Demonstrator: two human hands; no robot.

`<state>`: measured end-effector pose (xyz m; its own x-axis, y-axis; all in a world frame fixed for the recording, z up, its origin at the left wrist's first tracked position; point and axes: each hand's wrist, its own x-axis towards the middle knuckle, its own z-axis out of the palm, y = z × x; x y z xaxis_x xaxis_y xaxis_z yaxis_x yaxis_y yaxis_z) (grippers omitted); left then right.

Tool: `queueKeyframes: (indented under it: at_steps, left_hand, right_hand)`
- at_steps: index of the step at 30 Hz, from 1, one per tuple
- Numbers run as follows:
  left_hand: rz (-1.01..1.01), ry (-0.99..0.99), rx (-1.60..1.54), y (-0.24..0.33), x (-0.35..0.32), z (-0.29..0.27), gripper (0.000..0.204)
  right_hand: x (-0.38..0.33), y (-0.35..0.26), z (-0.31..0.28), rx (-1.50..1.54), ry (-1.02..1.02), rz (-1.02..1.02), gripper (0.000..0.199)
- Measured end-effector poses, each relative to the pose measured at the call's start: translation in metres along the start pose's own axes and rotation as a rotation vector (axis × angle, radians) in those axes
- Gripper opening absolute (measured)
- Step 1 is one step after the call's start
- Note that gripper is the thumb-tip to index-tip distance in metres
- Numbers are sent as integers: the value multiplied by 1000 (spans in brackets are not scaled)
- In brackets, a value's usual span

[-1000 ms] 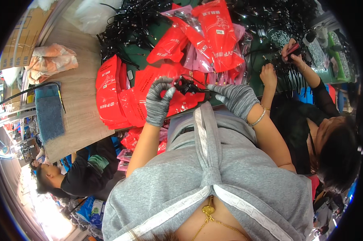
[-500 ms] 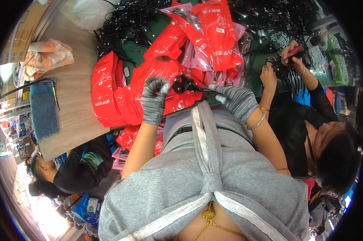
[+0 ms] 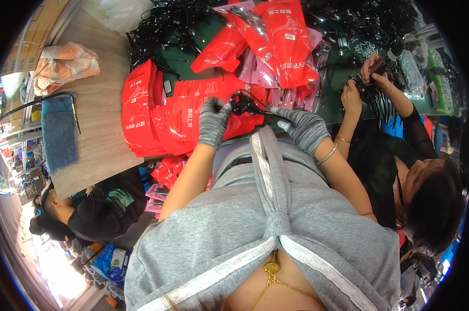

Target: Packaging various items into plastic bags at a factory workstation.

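Both hands wear grey knit gloves and work at the near edge of the table. The left hand (image 3: 212, 122) is curled, fingers bent around one end of a small black cable bundle (image 3: 249, 106); the grip looks closed on it, though the glove hides the fingertips. The right hand (image 3: 304, 127) is half closed, its fingers (image 3: 282, 115) pinching a thin black strand that runs from the bundle toward it.

The bundle sits between the two hands, just above the person's grey top, over a red flat pouch (image 3: 188, 122). Its long axis runs roughly left to right, dipping slightly toward the right hand. The left hand is nearer the bulk of it; the right holds only the trailing end.

More red pouches (image 3: 284, 41) lie stacked farther back, with a heap of loose black cables (image 3: 167, 26) behind. A co-worker's hands (image 3: 364, 83) work apart, well to the right.
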<state>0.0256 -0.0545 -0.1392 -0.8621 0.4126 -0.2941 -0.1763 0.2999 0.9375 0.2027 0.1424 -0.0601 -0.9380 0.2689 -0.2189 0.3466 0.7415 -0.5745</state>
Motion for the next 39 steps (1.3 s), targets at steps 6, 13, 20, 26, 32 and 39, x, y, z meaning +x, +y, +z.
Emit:
queueKeyframes:
  at_steps: [6, 13, 20, 26, 32, 39]
  left_hand:
    - [-83, -87, 341, 8, 21, -10, 28]
    - [153, -77, 403, 15, 8, -9, 28]
    - [555, -189, 853, 63, -15, 0, 18]
    - [620, -65, 366, 96, -40, -9, 8]
    - [931, 164, 882, 128, -36, -27, 9]
    - [945, 68, 730, 131, -40, -8, 4]
  right_hand:
    - [3, -1, 4, -152, -29, -85, 38]
    - [18, -24, -7, -332, -356, -97, 41]
    - [44, -39, -6, -101, -390, -47, 40]
    - [40, -93, -61, -31, -304, -38, 38]
    - [36, -87, -66, 234, -244, 22, 38]
    - [44, -87, -37, 513, -66, -74, 35]
